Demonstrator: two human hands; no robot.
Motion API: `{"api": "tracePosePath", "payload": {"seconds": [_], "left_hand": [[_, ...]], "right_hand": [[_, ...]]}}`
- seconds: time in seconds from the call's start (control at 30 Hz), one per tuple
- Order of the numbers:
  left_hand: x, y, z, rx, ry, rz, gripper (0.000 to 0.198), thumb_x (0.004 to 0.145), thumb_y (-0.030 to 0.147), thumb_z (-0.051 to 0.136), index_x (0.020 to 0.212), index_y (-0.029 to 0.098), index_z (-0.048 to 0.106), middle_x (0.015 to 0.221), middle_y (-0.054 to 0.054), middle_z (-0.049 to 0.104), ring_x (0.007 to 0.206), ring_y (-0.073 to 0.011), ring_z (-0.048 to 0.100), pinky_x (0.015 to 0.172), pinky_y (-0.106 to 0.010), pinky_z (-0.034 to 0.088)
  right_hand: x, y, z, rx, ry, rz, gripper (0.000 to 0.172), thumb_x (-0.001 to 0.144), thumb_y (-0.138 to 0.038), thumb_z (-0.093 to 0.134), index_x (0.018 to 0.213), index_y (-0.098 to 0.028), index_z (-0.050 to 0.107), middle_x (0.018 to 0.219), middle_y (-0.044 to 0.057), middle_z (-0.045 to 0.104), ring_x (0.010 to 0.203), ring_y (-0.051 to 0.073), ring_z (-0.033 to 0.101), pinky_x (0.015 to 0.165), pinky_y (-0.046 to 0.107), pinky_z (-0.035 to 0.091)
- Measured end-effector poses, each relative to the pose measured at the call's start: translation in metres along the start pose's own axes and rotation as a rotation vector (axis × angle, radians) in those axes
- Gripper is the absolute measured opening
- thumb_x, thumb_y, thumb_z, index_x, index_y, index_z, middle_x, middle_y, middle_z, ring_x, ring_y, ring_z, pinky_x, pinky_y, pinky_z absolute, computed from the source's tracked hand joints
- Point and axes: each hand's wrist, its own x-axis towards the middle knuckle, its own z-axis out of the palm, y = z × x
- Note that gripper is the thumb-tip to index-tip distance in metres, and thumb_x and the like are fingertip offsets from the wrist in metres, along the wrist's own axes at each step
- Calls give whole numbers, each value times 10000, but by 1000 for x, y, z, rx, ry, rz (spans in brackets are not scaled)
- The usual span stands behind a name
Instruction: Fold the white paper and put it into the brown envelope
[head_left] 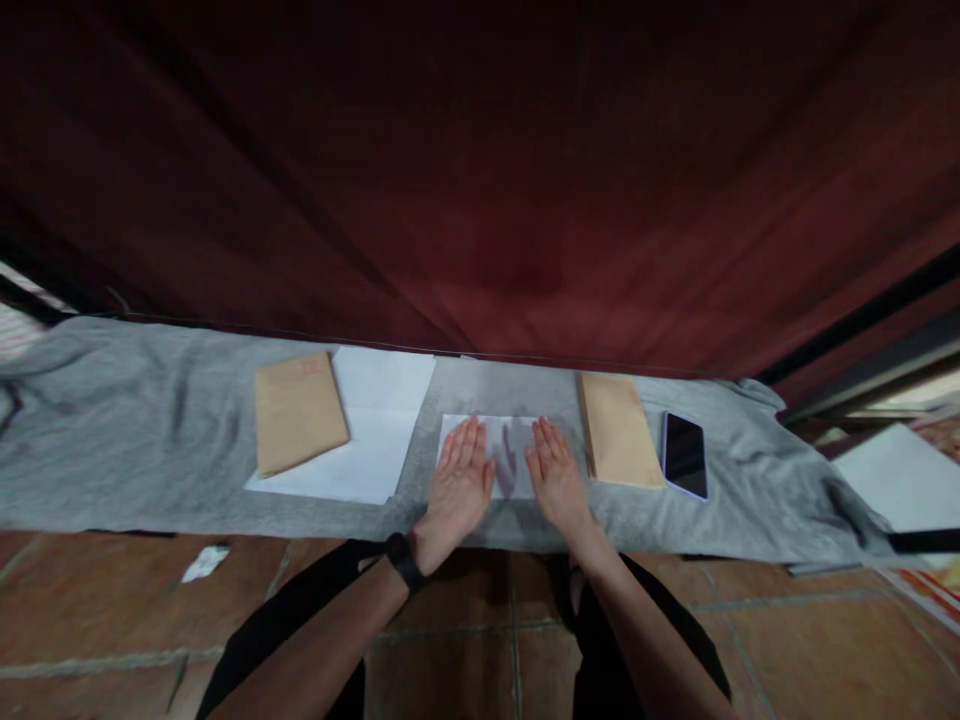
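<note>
Paper sheet [512,462] flat on grey cloth [202,400], between two brown envelope stacks. Left hand [461,475] and right hand [555,475] on it, palms down, fingers extended, gripping nothing. Left stack [300,412] overlaps white sheets [382,420]; right stack [622,430] beside phone [685,455]. Envelope contents not visible.

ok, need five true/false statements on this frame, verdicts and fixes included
1. The left hand and right hand are both on the small white sheet. True.
2. The phone lies left of that sheet. False: the phone is to its right, past the right brown bundle.
3. The left brown bundle overlaps larger white paper. True.
4. The wristband is on the right wrist. False: the wristband is on the left.
5. The cloth under the sheet is grey. True.
</note>
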Motion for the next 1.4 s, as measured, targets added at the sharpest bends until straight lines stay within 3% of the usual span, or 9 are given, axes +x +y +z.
{"api": "tracePosePath", "payload": {"seconds": [0.1,0.23,0.47,0.67,1.17,1.3,1.4], "left_hand": [[-21,21,2,-26,-38,131,619,972,192,345,1558,33,230,1581,-202,350,1491,-270,292,1209,-498,280],[-41,30,5,10,-79,208,675,936,150,394,1569,30,193,1569,-230,352,1484,-307,300,1202,-539,271],[-40,25,-6,27,-94,108,666,960,161,302,1578,17,101,1602,-210,294,1505,-259,249,1221,-483,262],[-41,16,-10,1,-95,68,657,1005,331,347,1566,33,180,1593,-219,308,1510,-284,223,1209,-502,283],[-44,-10,-19,57,-138,-39,674,1008,481,352,1513,35,361,1588,-207,319,1499,-312,258,1220,-505,249],[-40,-14,-21,54,-101,-72,665,1025,443,314,1515,-6,331,1570,-241,337,1499,-326,251,1222,-533,237],[-38,-4,-23,4,-104,10,618,1032,350,297,1548,14,254,1596,-210,304,1515,-289,210,1232,-510,236]], "right_hand": [[-9,-28,3,148,-136,-105,535,1067,-380,251,1549,-164,336,1586,104,379,1483,208,317,1208,464,339],[-23,-48,5,157,-238,-185,549,1071,-387,240,1574,-166,264,1607,90,339,1498,182,277,1239,437,284],[-34,-31,1,-30,-212,-165,582,1065,-420,276,1567,-127,278,1600,128,336,1496,221,287,1231,457,270],[-40,-18,2,-164,-126,-144,590,1052,-398,346,1568,-120,276,1597,146,331,1484,245,314,1209,461,298],[-51,8,-6,-277,-77,-7,648,1048,-466,328,1553,-61,291,1579,195,355,1470,316,327,1178,489,326],[-50,3,-11,-237,-43,-1,652,1052,-439,337,1586,-94,196,1591,186,334,1479,308,314,1173,509,345],[-47,-12,-14,-143,-102,-91,624,1059,-396,322,1595,-119,163,1613,156,298,1498,269,277,1198,482,328]]}}
